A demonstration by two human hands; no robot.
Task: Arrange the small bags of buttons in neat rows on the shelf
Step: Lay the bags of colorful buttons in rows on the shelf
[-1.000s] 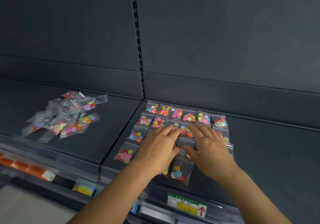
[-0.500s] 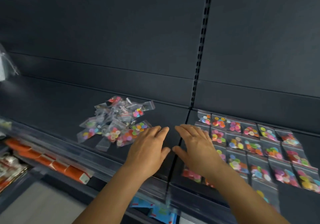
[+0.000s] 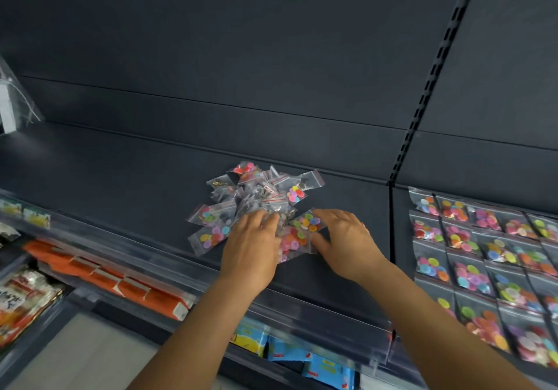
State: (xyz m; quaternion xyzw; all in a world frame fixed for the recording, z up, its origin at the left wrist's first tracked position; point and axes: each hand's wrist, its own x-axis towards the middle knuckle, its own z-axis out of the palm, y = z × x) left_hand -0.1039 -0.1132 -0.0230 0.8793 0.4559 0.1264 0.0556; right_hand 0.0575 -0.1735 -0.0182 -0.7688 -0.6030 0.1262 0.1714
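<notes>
A loose pile of small clear bags of coloured buttons [image 3: 259,199] lies on the dark shelf [image 3: 120,184] in the middle. My left hand [image 3: 252,244] rests flat on the pile's near edge, fingers together over several bags. My right hand [image 3: 347,238] is at the pile's right edge, fingers spread, thumb touching a bag of pink and orange buttons [image 3: 294,241]. On the right shelf section, bags of buttons lie in neat rows [image 3: 483,256]. Whether either hand grips a bag is not visible.
A slotted upright [image 3: 428,75] divides the shelf sections. A clear plastic rail [image 3: 317,317] runs along the shelf's front edge. Below are orange packs [image 3: 99,274], blue packets [image 3: 302,356] and red-and-white packets [image 3: 21,296]. A clear hanging bag [image 3: 12,102] sits far left.
Both hands left the arranged rows on the right and moved left to the loose pile, where they now touch it. The view swung left with them.
</notes>
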